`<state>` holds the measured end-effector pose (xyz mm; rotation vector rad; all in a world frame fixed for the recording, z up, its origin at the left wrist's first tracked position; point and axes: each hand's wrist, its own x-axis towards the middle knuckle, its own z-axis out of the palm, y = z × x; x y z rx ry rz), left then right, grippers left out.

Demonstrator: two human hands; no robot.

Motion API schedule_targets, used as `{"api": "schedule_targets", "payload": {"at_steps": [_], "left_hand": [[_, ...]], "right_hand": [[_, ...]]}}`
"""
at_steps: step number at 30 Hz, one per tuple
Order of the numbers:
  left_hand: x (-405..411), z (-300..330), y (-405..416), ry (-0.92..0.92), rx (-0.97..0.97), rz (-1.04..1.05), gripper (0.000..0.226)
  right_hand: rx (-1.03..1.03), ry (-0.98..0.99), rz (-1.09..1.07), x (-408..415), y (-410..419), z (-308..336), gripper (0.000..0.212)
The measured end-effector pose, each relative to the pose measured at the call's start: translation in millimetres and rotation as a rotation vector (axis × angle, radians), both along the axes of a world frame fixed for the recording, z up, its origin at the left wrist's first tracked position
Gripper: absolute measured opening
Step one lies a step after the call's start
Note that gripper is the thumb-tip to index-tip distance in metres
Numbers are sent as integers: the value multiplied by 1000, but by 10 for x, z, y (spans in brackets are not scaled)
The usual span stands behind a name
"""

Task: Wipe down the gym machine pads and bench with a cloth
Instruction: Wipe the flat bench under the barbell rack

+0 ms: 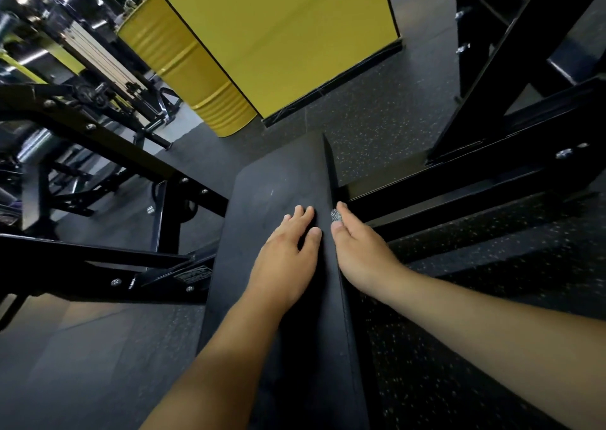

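Two hands on the black bench [278,183], which runs from 6 o'clock up the middle of the view toward 12.

Left hand [288,249]: laid flat on the top face, fingers nearly straight and relaxed, holding nothing, pointing toward 12. Right hand [360,252]: just beside it at 3 o'clock, set against the bench's right side edge, thumb and forefinger pinching a small patterned grey cloth [336,214]. Only a scrap of that cloth peeks out at the fingertips; the rest lies hidden under the palm.

Seems to be the side-edge pass, judging by where the cloth sits.

- Keep the left palm pressing down to steady the pad.
- Spread more cloth under the right palm before stroking, so that bare skin does not do the wiping.
- Draw the cloth along the edge in one long line, from 12 back toward 6 or the reverse, following the seam.
- Mind the black steel frame [459,183] meeting the bench at 3 o'clock, close to the knuckles; ease round it rather than snagging the cloth.
- Afterwards carry the cloth over the top face, including the patch under the left hand.
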<state>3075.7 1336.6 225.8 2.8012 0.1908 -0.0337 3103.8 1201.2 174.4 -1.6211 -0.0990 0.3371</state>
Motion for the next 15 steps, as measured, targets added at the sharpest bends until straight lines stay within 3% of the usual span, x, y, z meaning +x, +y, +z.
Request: {"api": "schedule_targets", "payload": {"at_steps": [7,15], "left_hand": [[-82,-115,-53,-100,66,-25,50],[-75,-115,-76,-129,68,-8,49]], "right_hand": [[-35,2,-31,425,84,78,53],[38,-12,38,-492,-169,-28,52]]}}
